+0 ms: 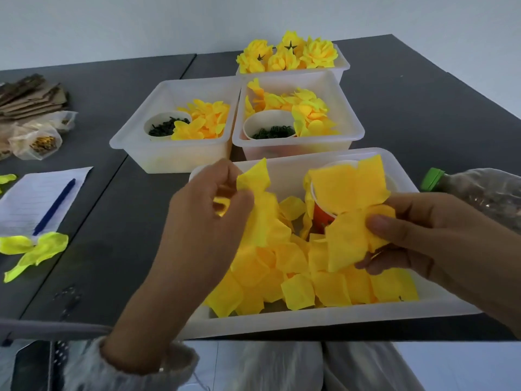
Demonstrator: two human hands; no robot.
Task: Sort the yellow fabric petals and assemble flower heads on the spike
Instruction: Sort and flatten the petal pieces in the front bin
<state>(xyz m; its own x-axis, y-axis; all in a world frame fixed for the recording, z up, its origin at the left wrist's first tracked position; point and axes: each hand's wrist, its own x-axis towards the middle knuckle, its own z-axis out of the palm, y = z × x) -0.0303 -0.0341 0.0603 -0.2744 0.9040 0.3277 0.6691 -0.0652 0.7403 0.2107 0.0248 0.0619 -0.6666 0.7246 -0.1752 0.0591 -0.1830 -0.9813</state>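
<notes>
A white plastic tray (332,317) at the table's near edge holds a heap of loose yellow fabric petals (296,266) and an orange paper cup (322,214). Above the tray, my left hand (197,221) pinches a hanging yellow petal piece (258,198) between thumb and fingers. My right hand (417,235) grips a larger multi-lobed yellow petal piece (349,210) by its right side, thumb on top. The two pieces hang apart. I see no spike in view.
Two trays behind hold petals with a cup of dark green parts each (169,128) (270,128). A far tray holds finished yellow flower heads (287,55). A notepad with a blue pen (53,207), loose petals (36,249), plastic bags and cardboard lie left. A green-capped bottle (473,193) lies right.
</notes>
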